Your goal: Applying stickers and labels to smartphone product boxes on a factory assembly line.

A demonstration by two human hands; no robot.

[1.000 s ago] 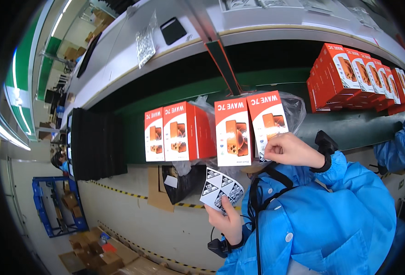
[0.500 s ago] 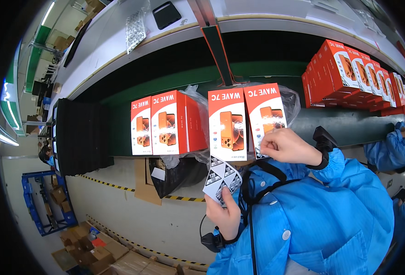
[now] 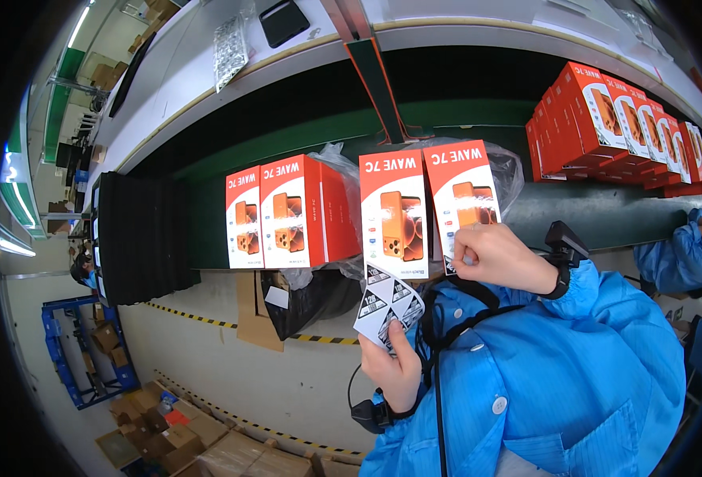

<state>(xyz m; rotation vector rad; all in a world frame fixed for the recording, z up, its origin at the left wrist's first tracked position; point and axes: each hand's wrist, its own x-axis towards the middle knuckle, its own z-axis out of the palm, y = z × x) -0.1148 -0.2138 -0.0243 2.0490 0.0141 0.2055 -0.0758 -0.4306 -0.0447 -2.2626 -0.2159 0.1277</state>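
Two red-and-white phone boxes stand side by side in front of me: the left phone box (image 3: 393,207) and the right phone box (image 3: 460,179). Pinched in my left hand (image 3: 390,372) is a white sheet of black-printed stickers (image 3: 379,310), its upper end overlapping the left box's lower edge. My right hand (image 3: 500,256) is closed, fingers curled together at the lower part of the right box. A dark printed patch shows beside those fingertips. Whatever they hold, if anything, is hidden.
More phone boxes (image 3: 287,215) stand to the left, and rows of them (image 3: 585,127) at the far right on the green bench (image 3: 597,211). Clear plastic lies behind the boxes. A metal post (image 3: 375,79) rises behind. A black bag (image 3: 311,306) sits below. Another person's blue sleeve (image 3: 669,258) shows at right.
My right hand has shifted slightly, its fingers curling closer at the right box's lower part. My left hand keeps the sticker sheet in nearly the same place. The view has tilted slightly.
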